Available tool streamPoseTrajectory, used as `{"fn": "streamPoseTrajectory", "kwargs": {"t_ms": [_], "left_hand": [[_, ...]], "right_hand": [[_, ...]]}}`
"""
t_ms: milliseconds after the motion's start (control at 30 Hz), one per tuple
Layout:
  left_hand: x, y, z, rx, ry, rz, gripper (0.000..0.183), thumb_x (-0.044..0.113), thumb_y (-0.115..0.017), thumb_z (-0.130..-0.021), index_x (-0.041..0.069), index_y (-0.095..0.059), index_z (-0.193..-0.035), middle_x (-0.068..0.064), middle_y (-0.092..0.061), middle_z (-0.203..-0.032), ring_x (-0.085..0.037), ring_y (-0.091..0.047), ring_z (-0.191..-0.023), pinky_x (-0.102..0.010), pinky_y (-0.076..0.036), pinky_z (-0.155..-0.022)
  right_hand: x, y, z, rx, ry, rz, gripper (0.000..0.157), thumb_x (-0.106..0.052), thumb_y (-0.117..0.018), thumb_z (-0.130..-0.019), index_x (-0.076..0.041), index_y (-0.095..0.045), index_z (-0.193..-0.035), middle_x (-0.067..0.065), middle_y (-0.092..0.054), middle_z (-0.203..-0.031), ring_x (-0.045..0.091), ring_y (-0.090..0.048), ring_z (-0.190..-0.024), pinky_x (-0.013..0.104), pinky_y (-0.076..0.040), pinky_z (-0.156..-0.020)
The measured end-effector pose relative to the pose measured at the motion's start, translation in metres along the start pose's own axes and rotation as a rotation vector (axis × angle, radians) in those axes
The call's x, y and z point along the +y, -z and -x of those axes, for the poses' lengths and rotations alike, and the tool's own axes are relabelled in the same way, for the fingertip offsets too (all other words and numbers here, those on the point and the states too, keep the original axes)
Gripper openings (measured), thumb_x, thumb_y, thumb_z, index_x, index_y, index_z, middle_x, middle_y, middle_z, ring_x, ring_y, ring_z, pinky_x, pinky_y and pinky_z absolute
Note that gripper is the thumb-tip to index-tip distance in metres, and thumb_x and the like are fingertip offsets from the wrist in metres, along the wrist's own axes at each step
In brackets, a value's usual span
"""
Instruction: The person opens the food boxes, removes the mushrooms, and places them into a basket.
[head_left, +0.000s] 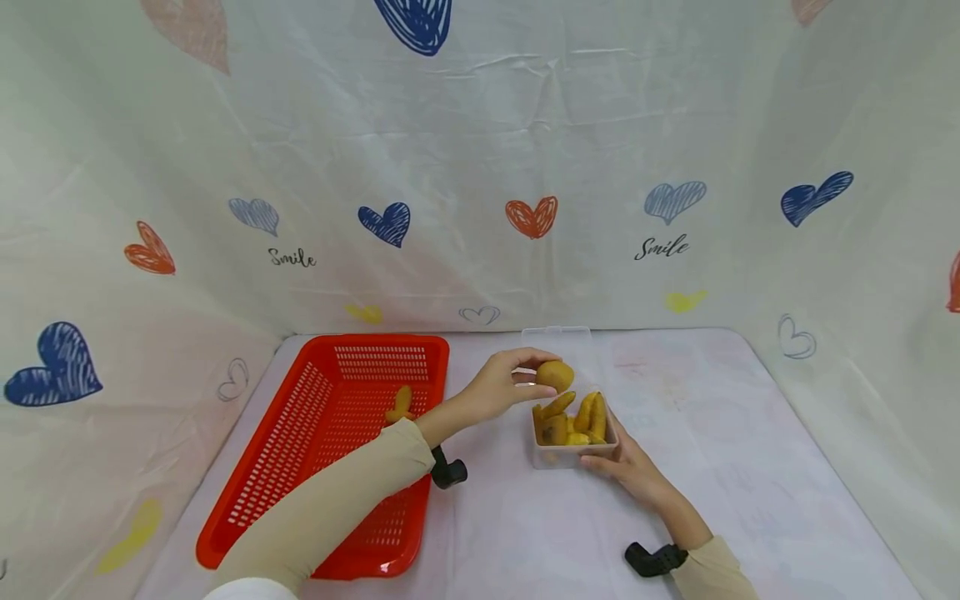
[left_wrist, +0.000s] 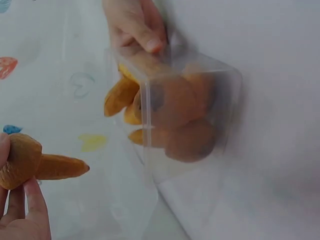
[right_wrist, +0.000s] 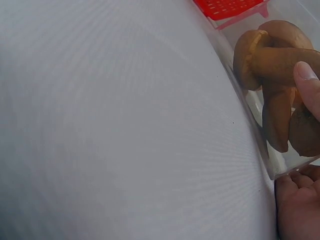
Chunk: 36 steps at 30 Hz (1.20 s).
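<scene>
A brownish-yellow mushroom is pinched by its cap between the thumb and fingers of my left hand. It is above the back of a clear plastic box, and its stem sticks out in the left wrist view. Several mushrooms fill the box, some stems poking above the rim. My right hand grips the box at its right side, with the thumb along the near wall. Through the wall, caps and stems show in the right wrist view.
On the left lies a red perforated basket, partly covered by my left arm. Inside it is another mushroom, partly hidden by the sleeve. A clear lid stands open behind the box. A curtain printed with hearts hangs at the table's back edge.
</scene>
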<state>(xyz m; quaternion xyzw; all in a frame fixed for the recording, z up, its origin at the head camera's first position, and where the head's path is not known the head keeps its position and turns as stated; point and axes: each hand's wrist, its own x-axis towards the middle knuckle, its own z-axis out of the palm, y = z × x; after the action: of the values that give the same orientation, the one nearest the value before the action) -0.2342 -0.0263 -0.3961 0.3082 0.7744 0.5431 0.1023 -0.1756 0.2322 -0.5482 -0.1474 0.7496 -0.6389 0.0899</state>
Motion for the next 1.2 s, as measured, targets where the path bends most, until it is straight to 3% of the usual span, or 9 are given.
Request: {"fn": "streamPoseTrajectory", "kwargs": {"t_ms": [133, 300, 633, 933, 1200], "left_hand": [[0.003, 0.020, 0.008, 0.035, -0.009, -0.003, 0.046, 0.006, -0.077, -0.086, 0.002, -0.063, -0.130, -0.009, -0.064, -0.124, -0.023, -0.060, -0.112, -0.031, -0.052, -0.096], [0.003, 0.045, 0.021, 0.089, -0.013, -0.016, 0.049, 0.003, -0.077, -0.085, 0.000, -0.062, -0.131, -0.012, -0.064, -0.125, -0.026, -0.061, -0.112, -0.028, -0.052, -0.094], [0.003, 0.091, 0.048, 0.170, 0.071, 0.014, 0.049, 0.003, -0.075, -0.088, 0.002, -0.059, -0.134, -0.014, -0.060, -0.129, -0.031, -0.061, -0.116, -0.031, -0.054, -0.090], [-0.021, 0.125, 0.075, 0.259, 0.121, -0.059, 0.049, 0.008, -0.076, -0.089, 0.003, -0.059, -0.135, -0.013, -0.061, -0.128, -0.029, -0.058, -0.119, -0.028, -0.051, -0.094], [-0.055, 0.147, 0.100, 0.306, 0.176, -0.107, 0.047, 0.006, -0.074, -0.089, 0.000, -0.059, -0.134, -0.017, -0.058, -0.132, -0.033, -0.054, -0.124, -0.028, -0.048, -0.098]], "right_hand": [[0.000, -0.001, 0.001, 0.001, 0.002, -0.005, 0.100, -0.012, -0.071, -0.094, -0.025, 0.001, -0.161, 0.009, 0.003, -0.166, 0.035, -0.006, -0.149, 0.008, -0.026, -0.102], [0.000, -0.003, 0.002, -0.005, 0.002, -0.001, 0.100, -0.012, -0.071, -0.094, -0.025, 0.002, -0.161, 0.009, 0.005, -0.166, 0.035, -0.003, -0.149, 0.007, -0.024, -0.102], [0.001, -0.001, 0.001, -0.004, 0.009, 0.008, 0.099, -0.012, -0.070, -0.094, -0.025, 0.002, -0.161, 0.010, 0.006, -0.166, 0.037, -0.005, -0.149, 0.008, -0.024, -0.102], [0.000, 0.000, 0.001, -0.015, 0.016, -0.027, 0.100, -0.010, -0.070, -0.094, -0.024, 0.003, -0.161, 0.010, 0.007, -0.166, 0.037, -0.007, -0.148, 0.009, -0.028, -0.103], [-0.001, 0.000, 0.000, -0.018, 0.010, -0.036, 0.100, -0.009, -0.070, -0.094, -0.022, 0.003, -0.161, 0.011, 0.007, -0.166, 0.038, -0.012, -0.147, 0.011, -0.033, -0.101]]}}
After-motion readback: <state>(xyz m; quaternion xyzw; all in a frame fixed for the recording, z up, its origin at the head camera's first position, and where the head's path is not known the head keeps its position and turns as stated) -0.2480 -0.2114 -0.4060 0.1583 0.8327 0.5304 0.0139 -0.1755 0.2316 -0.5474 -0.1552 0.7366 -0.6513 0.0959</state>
